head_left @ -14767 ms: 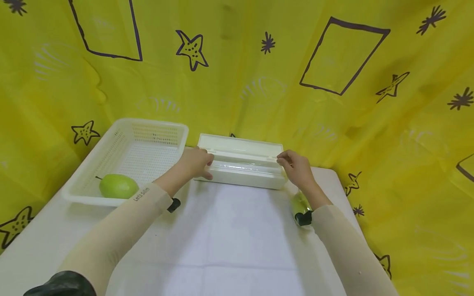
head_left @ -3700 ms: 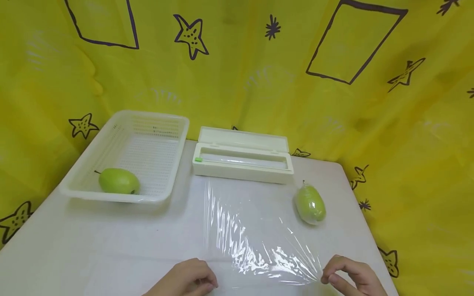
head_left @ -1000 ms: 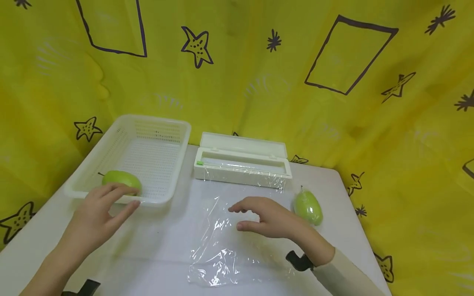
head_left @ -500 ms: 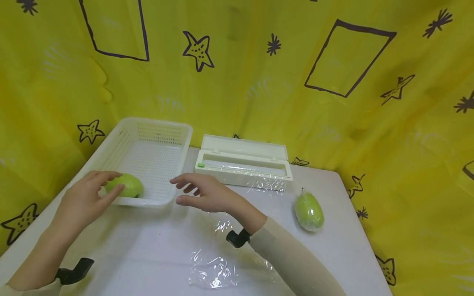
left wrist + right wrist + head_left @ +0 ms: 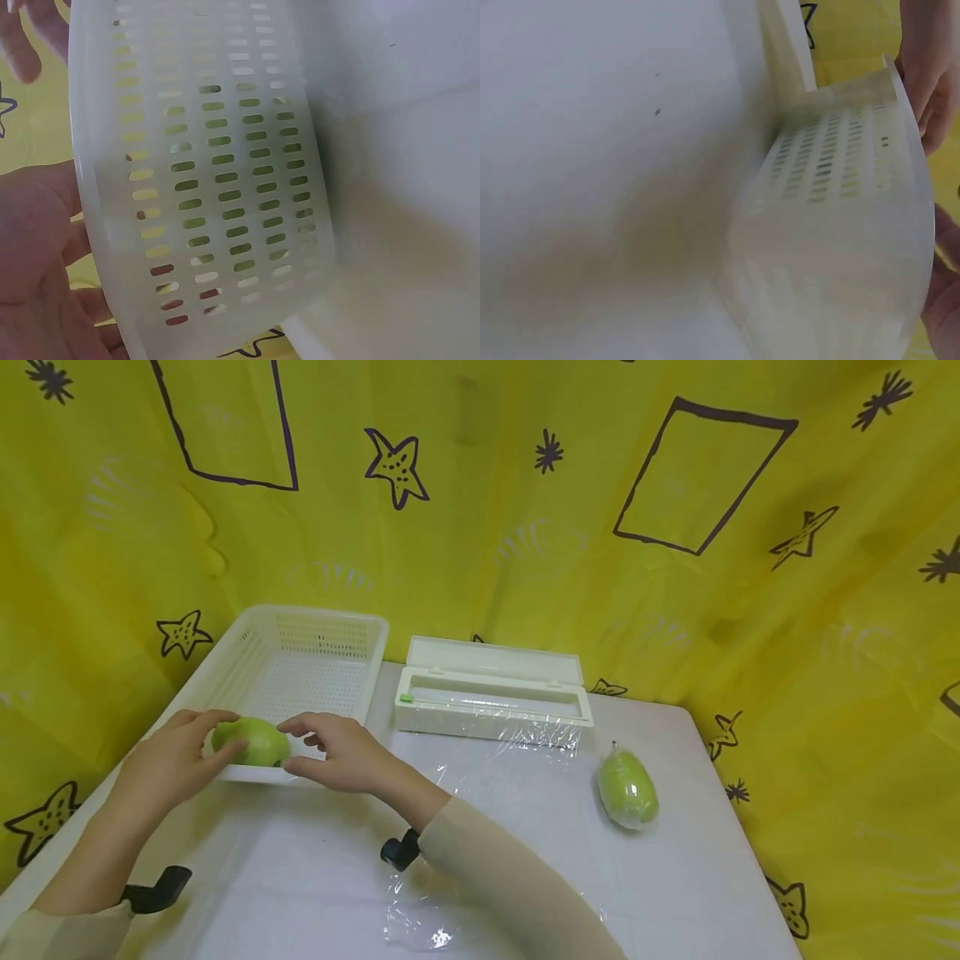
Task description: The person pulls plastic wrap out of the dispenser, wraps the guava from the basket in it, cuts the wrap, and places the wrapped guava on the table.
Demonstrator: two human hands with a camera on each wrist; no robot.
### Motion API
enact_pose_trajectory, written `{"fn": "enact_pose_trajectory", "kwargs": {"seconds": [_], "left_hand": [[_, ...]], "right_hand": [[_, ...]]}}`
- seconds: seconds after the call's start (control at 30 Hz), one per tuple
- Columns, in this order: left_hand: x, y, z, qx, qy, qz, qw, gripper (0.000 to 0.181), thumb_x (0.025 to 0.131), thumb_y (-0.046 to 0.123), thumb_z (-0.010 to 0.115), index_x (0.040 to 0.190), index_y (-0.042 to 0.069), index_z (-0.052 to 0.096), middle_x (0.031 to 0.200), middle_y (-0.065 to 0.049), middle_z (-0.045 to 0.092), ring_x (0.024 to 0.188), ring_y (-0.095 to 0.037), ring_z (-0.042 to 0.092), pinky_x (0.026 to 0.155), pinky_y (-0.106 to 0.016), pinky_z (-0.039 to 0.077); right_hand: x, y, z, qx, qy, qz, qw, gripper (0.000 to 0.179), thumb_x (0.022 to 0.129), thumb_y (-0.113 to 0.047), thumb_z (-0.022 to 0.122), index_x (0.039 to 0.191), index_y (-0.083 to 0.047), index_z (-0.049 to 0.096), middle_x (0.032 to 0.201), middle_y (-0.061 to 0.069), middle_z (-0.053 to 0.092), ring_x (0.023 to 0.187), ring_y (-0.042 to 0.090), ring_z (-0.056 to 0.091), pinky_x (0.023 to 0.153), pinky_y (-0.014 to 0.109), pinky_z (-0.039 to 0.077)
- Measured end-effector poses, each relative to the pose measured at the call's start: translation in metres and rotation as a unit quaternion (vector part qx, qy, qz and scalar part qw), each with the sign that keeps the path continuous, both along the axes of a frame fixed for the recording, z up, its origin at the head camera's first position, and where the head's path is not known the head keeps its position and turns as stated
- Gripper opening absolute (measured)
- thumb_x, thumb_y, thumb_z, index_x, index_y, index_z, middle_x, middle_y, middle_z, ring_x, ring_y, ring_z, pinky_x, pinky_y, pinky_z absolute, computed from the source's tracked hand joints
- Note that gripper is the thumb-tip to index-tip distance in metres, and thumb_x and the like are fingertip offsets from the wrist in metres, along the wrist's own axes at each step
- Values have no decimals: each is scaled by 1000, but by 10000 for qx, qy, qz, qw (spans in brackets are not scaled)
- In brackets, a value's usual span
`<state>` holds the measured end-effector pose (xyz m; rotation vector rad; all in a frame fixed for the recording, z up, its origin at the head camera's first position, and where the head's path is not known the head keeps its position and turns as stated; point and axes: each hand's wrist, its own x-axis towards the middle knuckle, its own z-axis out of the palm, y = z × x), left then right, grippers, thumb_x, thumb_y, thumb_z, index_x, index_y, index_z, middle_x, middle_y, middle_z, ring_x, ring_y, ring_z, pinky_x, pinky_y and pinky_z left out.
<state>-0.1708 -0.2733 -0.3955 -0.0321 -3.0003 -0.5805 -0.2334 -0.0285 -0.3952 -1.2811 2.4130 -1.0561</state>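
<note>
In the head view a green pear (image 5: 258, 742) lies in the near end of a white perforated basket (image 5: 315, 681). My left hand (image 5: 165, 764) curls round its left end, thumb across the front and fingers behind. My right hand (image 5: 341, 756) comes over the rim from the right, fingers and thumb apart, tips right at the pear's other end. The left wrist view shows the pear (image 5: 229, 180) through the basket wall's slots, my left hand (image 5: 37, 255) beside the rim. In the right wrist view the basket wall (image 5: 832, 247) hides most of my right hand (image 5: 945, 300).
A long white cling film dispenser (image 5: 491, 718) stands with its lid raised at the table's back. Clear cling film (image 5: 442, 893) runs forward from it on the table (image 5: 300, 893), partly under my right arm. Further right lies a film-wrapped pear (image 5: 628, 789). A yellow curtain (image 5: 480, 560) hangs behind.
Earlier the dispenser was handled and film drawn forward; the sheet now lies released on the table. Over the last second my right hand moved left from above the film to the pear.
</note>
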Motion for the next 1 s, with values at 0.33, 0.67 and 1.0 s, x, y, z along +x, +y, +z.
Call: {"fn": "enact_pose_trajectory", "kwargs": {"seconds": [0.33, 0.67, 1.0], "left_hand": [[-21, -2, -2, -165, -862, -294, 9957, 79, 96, 60, 52, 144, -2, 42, 132, -45, 41, 110, -60, 51, 77, -72, 44], [-36, -6, 1, 242, -936, -1074, 9895, 77, 97, 45, 60, 141, -14, 40, 131, -40, 52, 116, -54, 54, 92, -67, 44], [-43, -11, -3, 623, -1023, -1232, 9851, 75, 91, 30, 70, 141, -16, 38, 133, -38, 49, 118, -51, 48, 95, -67, 41]], "right_hand": [[-1, -45, -3, 1364, -274, -720, 9876, 56, 99, -31, 53, 153, -27, 40, 148, -12, 49, 134, 6, 47, 106, 25, 42], [-3, -61, -6, 1566, -1089, -976, 9768, 61, 98, -35, 48, 156, -23, 33, 153, -10, 44, 134, 8, 47, 107, 30, 43], [-4, -69, -7, 1323, -831, -1119, 9814, 50, 100, -33, 51, 148, -20, 47, 146, -12, 51, 130, 2, 48, 105, 20, 40]]}}
